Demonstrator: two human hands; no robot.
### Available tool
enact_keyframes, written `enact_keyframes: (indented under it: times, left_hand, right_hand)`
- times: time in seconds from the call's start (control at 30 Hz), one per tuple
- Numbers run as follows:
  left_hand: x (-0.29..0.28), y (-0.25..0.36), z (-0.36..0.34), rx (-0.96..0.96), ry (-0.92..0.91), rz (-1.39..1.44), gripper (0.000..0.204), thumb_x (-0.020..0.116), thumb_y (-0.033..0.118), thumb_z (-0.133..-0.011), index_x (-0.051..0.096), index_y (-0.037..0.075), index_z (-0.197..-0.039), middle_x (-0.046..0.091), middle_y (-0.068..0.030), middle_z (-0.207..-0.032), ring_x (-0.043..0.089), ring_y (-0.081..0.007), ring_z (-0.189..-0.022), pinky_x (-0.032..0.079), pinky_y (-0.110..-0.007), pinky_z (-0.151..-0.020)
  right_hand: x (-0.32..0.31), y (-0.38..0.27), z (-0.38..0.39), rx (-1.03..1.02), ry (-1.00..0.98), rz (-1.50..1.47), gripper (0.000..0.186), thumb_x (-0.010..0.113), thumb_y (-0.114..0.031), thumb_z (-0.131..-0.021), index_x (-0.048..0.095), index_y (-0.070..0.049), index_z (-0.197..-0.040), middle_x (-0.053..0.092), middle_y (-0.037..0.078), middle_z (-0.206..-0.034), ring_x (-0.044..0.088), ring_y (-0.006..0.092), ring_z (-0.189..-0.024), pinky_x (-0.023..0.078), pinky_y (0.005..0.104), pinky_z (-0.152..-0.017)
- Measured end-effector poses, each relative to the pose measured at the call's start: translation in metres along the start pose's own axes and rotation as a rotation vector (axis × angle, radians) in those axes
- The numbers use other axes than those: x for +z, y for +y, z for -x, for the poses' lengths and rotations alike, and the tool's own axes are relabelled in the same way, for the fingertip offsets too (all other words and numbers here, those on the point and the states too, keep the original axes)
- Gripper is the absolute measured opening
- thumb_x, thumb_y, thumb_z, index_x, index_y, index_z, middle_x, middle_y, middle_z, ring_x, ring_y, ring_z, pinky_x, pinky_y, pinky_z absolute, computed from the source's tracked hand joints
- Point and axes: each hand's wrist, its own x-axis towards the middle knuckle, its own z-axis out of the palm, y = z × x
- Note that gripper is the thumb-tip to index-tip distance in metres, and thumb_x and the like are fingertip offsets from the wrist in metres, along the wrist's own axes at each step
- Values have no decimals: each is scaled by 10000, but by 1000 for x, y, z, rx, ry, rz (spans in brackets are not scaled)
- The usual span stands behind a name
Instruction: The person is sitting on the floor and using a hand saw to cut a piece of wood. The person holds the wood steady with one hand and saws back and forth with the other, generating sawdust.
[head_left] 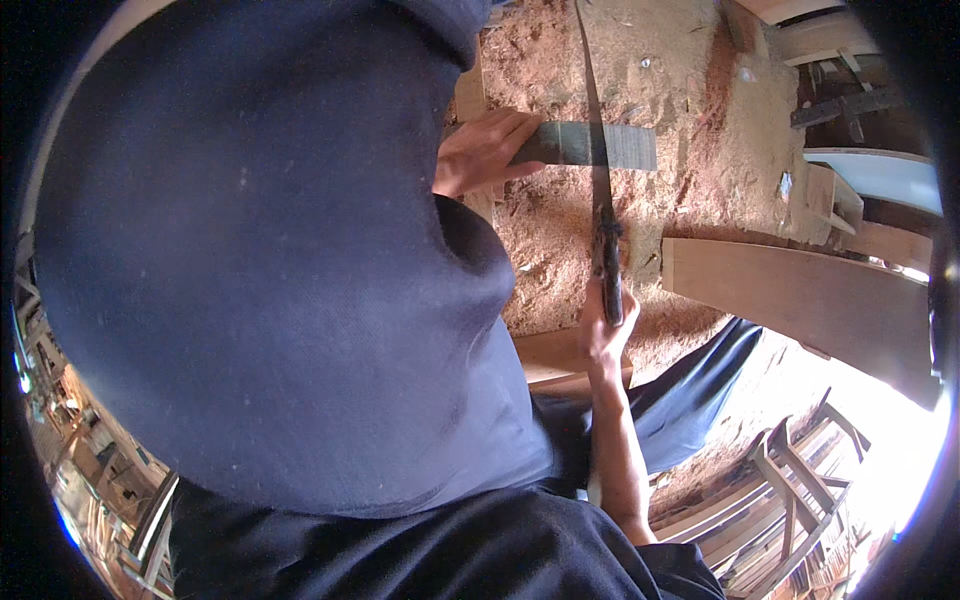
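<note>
My right hand (610,315) is closed around the dark handle of a handsaw (597,165). The saw's long thin blade points away from me and lies across a short, flat wooden board (630,148) near its right end. On the board's left part rests my left hand (490,150), its fingers over the far side and the thumb along the near edge, gripping it. Dark blue cloth (270,250) fills the left of the view and hides my left arm. The blade's teeth, and how deep any cut goes, cannot be made out.
Sawdust covers the ground (560,50) around the board. A wide wooden plank (790,285) extends to the right, near the saw handle. Wooden frames and slats (790,490) stand at the lower right. More timber (840,40) lies at the upper right.
</note>
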Motion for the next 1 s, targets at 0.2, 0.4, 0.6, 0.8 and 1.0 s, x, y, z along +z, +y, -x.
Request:
enact_keyframes:
  times: [0.2, 0.4, 0.6, 0.8, 1.0]
  left_hand:
    - [-2, -8, -1, -107, -136, 194, 655, 636, 471, -899, 479, 37, -1365, 572, -201, -1261, 543, -386, -1199, 461, -481, -1013]
    - [11, -17, 6, -59, -30, 155, 642, 648, 462, -892, 487, 55, -1361, 576, -198, -1262, 552, -391, -1187, 455, -474, -1011]
    - [10, -16, 5, -104, -85, 175, 692, 640, 509, -885, 485, 33, -1362, 572, -184, -1278, 563, -370, -1178, 446, -464, -1030]
    - [8, -5, -1, -144, -142, 212, 659, 617, 501, -909, 478, 61, -1380, 563, -199, -1300, 539, -384, -1209, 411, -481, -1062]
    - [12, -22, 5, -88, -106, 155, 688, 612, 521, -908, 469, 49, -1388, 566, -195, -1279, 552, -373, -1186, 451, -465, -1027]
  right_hand:
    - [13, -16, -44, 54, -104, -24, 295, 599, -191, -921, 540, -49, -670, 523, 64, -558, 452, 152, -490, 360, 356, -459]
    - [5, -10, -21, -34, -95, -16, 270, 595, -177, -931, 577, -24, -710, 498, 35, -572, 482, 137, -515, 417, 343, -500]
    - [12, -6, -35, -146, -22, -46, 210, 608, -144, -916, 581, -10, -757, 546, 58, -599, 514, 140, -496, 402, 311, -453]
    - [22, 8, -50, -178, -8, 24, 256, 612, -195, -897, 555, -39, -702, 488, 52, -577, 460, 201, -465, 417, 390, -494]
    - [2, 6, -3, -176, 11, -76, 224, 651, -120, -884, 584, -35, -688, 606, 82, -638, 576, 158, -536, 456, 329, -509]
